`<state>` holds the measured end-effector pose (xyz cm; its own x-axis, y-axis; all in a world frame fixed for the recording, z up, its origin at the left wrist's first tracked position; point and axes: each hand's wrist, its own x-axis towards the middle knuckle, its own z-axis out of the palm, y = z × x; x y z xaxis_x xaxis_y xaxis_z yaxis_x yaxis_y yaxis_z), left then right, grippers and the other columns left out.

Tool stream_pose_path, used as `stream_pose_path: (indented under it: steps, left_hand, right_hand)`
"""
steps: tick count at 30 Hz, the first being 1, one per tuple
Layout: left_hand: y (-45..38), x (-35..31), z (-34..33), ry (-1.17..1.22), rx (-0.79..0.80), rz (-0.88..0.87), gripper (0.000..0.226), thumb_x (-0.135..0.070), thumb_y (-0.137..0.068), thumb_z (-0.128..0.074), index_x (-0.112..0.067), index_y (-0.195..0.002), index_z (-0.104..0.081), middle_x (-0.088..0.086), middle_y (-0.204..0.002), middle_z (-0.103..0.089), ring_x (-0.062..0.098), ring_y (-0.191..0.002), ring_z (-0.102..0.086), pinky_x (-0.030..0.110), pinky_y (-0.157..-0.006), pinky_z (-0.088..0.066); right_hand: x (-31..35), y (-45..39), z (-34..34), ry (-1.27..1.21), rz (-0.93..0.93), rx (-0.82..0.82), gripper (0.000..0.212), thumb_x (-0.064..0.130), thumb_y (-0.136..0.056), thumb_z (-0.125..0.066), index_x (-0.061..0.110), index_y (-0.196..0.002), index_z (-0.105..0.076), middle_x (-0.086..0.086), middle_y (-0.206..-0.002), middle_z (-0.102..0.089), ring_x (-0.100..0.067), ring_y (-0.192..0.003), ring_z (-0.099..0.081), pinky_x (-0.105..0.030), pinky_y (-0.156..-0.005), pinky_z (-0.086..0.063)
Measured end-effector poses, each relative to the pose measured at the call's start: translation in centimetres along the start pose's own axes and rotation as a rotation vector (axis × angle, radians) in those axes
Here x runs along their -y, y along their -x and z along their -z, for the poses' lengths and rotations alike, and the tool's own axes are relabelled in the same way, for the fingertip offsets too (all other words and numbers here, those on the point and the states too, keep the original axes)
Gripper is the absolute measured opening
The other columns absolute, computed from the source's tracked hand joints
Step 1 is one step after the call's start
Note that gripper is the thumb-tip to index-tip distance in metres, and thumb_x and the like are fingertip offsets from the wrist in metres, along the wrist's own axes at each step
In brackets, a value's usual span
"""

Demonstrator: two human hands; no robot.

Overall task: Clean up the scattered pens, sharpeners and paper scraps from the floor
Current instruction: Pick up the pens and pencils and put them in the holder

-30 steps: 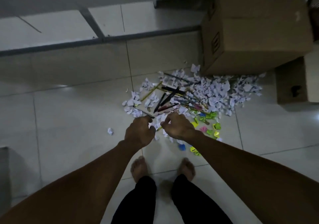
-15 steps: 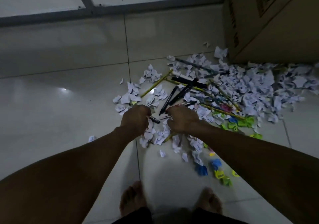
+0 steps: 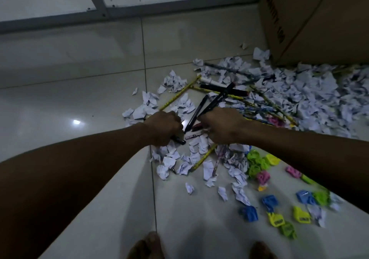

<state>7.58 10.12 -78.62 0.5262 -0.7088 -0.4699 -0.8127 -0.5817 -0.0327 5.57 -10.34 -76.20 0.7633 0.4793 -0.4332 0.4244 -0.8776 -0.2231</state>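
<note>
Where tiles [image 3: 60, 103] lie bare, left hand [image 3: 164, 128] gripping pen [image 3: 178, 140]

I see my left hand [image 3: 162, 128] gripping a black pen [image 3: 178, 140] just left of the paper scraps [image 3: 311, 91], and my right hand [image 3: 221, 125] curled among the pens [image 3: 215, 101] there. Coloured sharpeners [image 3: 279, 210] lie right of the scraps, with a cardboard box [image 3: 319, 23] beyond them.

Floor [image 3: 89, 103] glossy smooth tile, reflecting light. Paper scraps [image 3: 311, 99] crumpled, matt white. Sharpeners [image 3: 269, 200] bright smooth plastic. Pens [image 3: 215, 103] shiny black plastic. Box [image 3: 319, 19] matt brown cardboard.
</note>
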Motion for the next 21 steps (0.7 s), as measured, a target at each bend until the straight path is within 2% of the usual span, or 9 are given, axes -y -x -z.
stream_pose_path:
  steps: [4, 8, 11, 13, 15, 18, 21]
  left_hand:
    - [0.2, -0.3, 0.0, -0.074, 0.002, 0.008, 0.028, -0.019, -0.092, -0.051, -0.016, -0.119, -0.056, 0.005, -0.116, -0.059, 0.026, -0.111, -0.052, 0.033, -0.080, -0.044]
    - [0.6, -0.4, 0.3, -0.071, -0.069, 0.002, 0.040, -0.014, -0.092, -0.047, -0.013, -0.132, -0.041, 0.010, -0.118, -0.056, 0.026, -0.104, -0.052, 0.034, -0.079, -0.041]
    - [1.4, -0.4, 1.1, 0.080, -0.140, 0.020, 0.054, -0.018, -0.093, -0.049, -0.014, -0.142, -0.026, 0.012, -0.124, -0.050, 0.025, -0.093, -0.054, 0.035, -0.073, -0.043]
    - [2.2, -0.3, 2.0, 0.253, -0.146, 0.066, 0.053, -0.020, -0.096, -0.043, -0.016, -0.145, -0.022, 0.012, -0.128, -0.046, 0.022, -0.081, -0.052, 0.033, -0.066, -0.036]
    - [2.9, -0.1, 2.4, 0.354, -0.203, 0.124, 0.050, -0.019, -0.098, -0.038, -0.015, -0.146, -0.023, 0.014, -0.131, -0.044, 0.027, -0.080, -0.054, 0.032, -0.065, -0.034]
    - [3.4, 0.2, 2.3, 0.425, -0.310, 0.219, 0.054, -0.028, -0.092, -0.025, -0.011, -0.142, -0.029, 0.018, -0.123, -0.051, 0.033, -0.090, -0.056, 0.033, -0.068, -0.037]
    - [3.7, 0.3, 2.1, 0.452, -0.374, 0.274, 0.056, -0.035, -0.085, -0.029, -0.010, -0.134, -0.039, 0.016, -0.113, -0.058, 0.030, -0.089, -0.055, 0.032, -0.068, -0.036]
  right_hand:
    - [-0.4, 1.0, 0.0, -0.073, -0.006, 0.007, 0.026, 0.027, -0.087, -0.062, 0.019, -0.112, -0.059, -0.011, -0.117, -0.059, -0.032, -0.101, -0.058, -0.031, -0.068, -0.037]
    - [-0.5, 1.5, -0.3, -0.076, 0.004, -0.053, 0.023, 0.024, -0.083, -0.062, 0.022, -0.106, -0.062, -0.008, -0.111, -0.061, -0.030, -0.097, -0.060, -0.030, -0.064, -0.039]
    - [-0.3, 1.9, -0.5, -0.087, 0.068, -0.061, 0.024, 0.019, -0.079, -0.062, 0.024, -0.103, -0.063, -0.004, -0.108, -0.062, -0.026, -0.097, -0.059, -0.034, -0.066, -0.048]
    - [0.3, 2.2, -0.5, -0.044, 0.125, -0.041, 0.027, 0.017, -0.078, -0.065, 0.022, -0.104, -0.065, -0.004, -0.111, -0.061, -0.024, -0.101, -0.057, -0.035, -0.072, -0.049]
    - [1.1, 2.2, -1.2, 0.064, 0.190, -0.008, 0.026, 0.017, -0.077, -0.068, 0.022, -0.103, -0.069, -0.004, -0.113, -0.060, -0.025, -0.105, -0.056, -0.037, -0.076, -0.051]
    - [2.1, 1.8, -2.9, 0.281, 0.231, 0.005, 0.020, 0.019, -0.081, -0.069, 0.017, -0.101, -0.070, -0.010, -0.115, -0.057, -0.031, -0.112, -0.051, -0.042, -0.079, -0.051]
    - [2.7, 1.6, -3.8, 0.371, 0.189, 0.002, 0.025, 0.023, -0.088, -0.063, 0.010, -0.108, -0.068, -0.016, -0.126, -0.054, -0.034, -0.122, -0.045, -0.043, -0.089, -0.044]
